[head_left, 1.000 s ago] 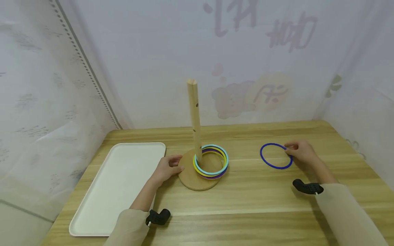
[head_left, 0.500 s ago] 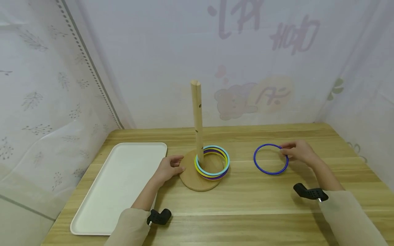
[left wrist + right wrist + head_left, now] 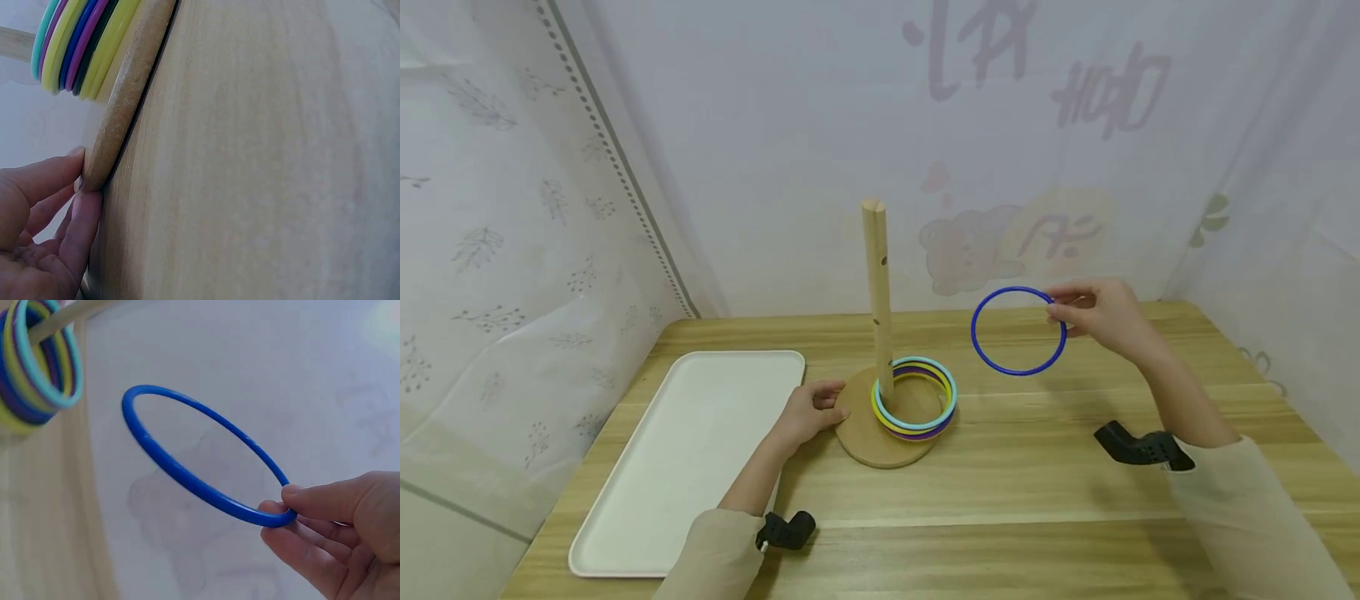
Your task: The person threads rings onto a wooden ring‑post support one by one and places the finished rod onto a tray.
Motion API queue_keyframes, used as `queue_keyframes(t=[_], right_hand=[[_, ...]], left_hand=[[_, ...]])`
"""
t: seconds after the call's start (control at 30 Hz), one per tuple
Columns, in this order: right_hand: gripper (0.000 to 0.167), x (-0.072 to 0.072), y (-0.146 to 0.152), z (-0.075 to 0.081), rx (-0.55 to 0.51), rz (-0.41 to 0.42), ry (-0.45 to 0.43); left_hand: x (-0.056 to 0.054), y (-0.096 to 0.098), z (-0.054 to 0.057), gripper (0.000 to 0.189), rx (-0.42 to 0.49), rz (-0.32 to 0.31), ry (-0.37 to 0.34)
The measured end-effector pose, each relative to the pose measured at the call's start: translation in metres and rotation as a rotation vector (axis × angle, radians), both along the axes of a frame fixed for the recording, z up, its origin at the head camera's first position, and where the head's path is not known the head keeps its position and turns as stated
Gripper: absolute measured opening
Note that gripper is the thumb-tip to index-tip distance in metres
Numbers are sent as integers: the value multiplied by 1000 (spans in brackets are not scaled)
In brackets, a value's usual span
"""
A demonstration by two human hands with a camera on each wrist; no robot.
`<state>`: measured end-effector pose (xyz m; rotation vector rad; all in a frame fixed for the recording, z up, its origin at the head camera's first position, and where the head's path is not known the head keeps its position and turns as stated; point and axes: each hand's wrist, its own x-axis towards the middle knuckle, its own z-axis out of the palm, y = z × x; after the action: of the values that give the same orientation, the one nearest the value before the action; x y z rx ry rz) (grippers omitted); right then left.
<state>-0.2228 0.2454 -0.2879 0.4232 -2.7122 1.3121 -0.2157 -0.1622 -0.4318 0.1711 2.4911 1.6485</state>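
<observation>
A blue ring [image 3: 1019, 373] is raised above the table's right half, apart from the post. My right hand [image 3: 1105, 321] pinches its right edge between thumb and fingers, as the right wrist view also shows on the blue ring [image 3: 187, 481]. A wooden post [image 3: 877, 283] stands upright on a round wooden base [image 3: 865, 437]. Around the post's foot lies a stack of several coloured rings [image 3: 81, 47], a light blue one on top. With thumb above and fingers against the rim, my left hand [image 3: 802, 418] grips the base's left edge.
At the left lies a white rectangular tray [image 3: 700, 450], partly behind the left forearm. Everything stands on a wood-grain table [image 3: 1000, 533]. A pale printed curtain [image 3: 775, 167] hangs behind the table and along its sides.
My right hand has lifted the blue ring off the table and carried it up and to the left, nearer the post. The left hand stays at the base.
</observation>
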Motion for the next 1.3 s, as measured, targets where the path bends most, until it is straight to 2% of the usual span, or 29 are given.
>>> queue_keyframes(t=[0.17, 0.27, 0.43, 0.5, 0.6, 0.7, 0.9, 1.07, 1.3], right_hand=[[27, 8, -31, 32, -59, -21, 137], [25, 16, -48, 51, -119, 10, 264], [22, 33, -78, 80, -302, 90, 517], [21, 38, -90, 88, -390, 133, 582], [21, 41, -106, 98, -509, 177, 612], [21, 38, -116, 103, -552, 174, 589], [24, 23, -126, 102, -552, 115, 449], [26, 11, -124, 91, -473, 62, 333], [29, 2, -116, 67, -384, 14, 144]], left_hand=[[1, 0, 0, 45, -1, 1, 0], [2, 0, 1, 46, -7, 1, -5], [3, 0, 3, 47, -12, 8, -15], [3, 0, 3, 47, -9, 16, -13], [3, 0, 2, 47, -8, 9, -1], [3, 0, 2, 46, 1, 12, -5], [3, 1, 1, 46, 10, 7, -1], [3, 1, 1, 47, 22, 3, -1], [2, 0, 2, 47, 16, 9, -5]])
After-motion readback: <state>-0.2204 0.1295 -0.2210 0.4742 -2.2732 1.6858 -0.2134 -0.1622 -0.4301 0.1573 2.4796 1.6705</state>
